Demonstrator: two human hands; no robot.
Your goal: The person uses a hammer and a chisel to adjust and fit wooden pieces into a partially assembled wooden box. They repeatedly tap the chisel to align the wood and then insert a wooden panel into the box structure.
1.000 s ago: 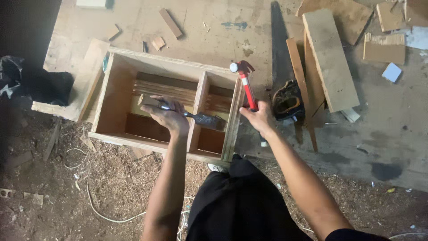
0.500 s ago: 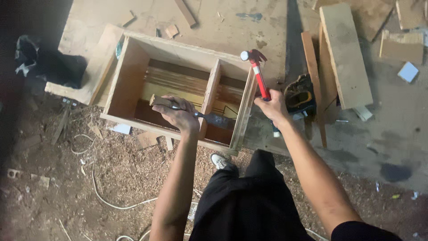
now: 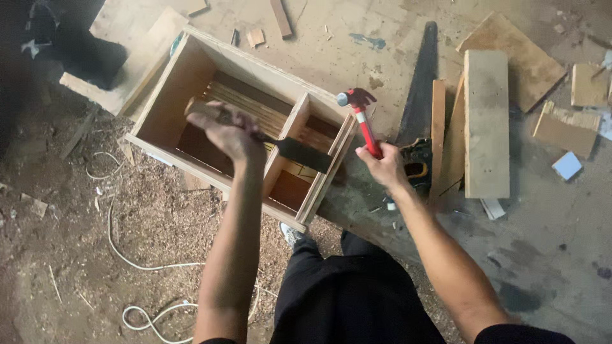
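Left hand (image 3: 231,134) clamped on chisel (image 3: 280,145) over wooden box (image 3: 167,95); right hand (image 3: 381,167) fingers wrapped around red hammer (image 3: 363,121) beside box.

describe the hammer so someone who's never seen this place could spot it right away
Find the open wooden box with an inner divider, lying on the dusty floor. Just past its right end, the person's right hand grips a hammer by its handle, head raised. Its bright red handle and red-and-silver head set it apart from the bare wood scraps and the dark handsaw beside it.
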